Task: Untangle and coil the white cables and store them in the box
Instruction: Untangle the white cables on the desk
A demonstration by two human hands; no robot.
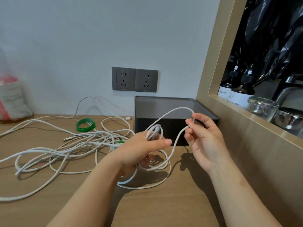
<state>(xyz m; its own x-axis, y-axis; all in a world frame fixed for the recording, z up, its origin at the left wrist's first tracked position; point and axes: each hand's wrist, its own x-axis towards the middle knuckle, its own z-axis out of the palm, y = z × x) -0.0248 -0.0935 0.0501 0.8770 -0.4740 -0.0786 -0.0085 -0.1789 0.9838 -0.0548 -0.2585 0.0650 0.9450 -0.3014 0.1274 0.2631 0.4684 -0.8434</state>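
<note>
2 hands in view, both on 1 white cable. Left hand (pixel 142 148) is in front of the box, its grip curled round a small coil (pixel 155 131) of that cable, about 3 loops, thumb pressed across them; more loops hang under the palm down to the bench (pixel 164 207). Right hand (pixel 203 136) is raised just right of it, grip pinching the free strand (pixel 173 110) between thumb and fingertips. The strand arcs from the coil up over the box front to the pinch, then drops back to the hanging loops.

1 black box (pixel 170 125), open top, at the back right of the bench against the wall, no cable seen inside. 1 loose tangle (pixel 91 141) of white cables spread on the bench left of the hands; number of cables in it cannot be told. 2 plug ends show (pixel 127 118) (pixel 67 138). 2 green rings: 1 green ring (pixel 85 125) near the wall, 1 second green piece (pixel 120 142) half hidden behind the left hand.

2 grey wall sockets (pixel 123 78) above the box. Niche on the right: 2 dark pump bottles (pixel 242 92), 1 glass jar (pixel 262 107). 1 plastic bag (pixel 11 99) far left
</note>
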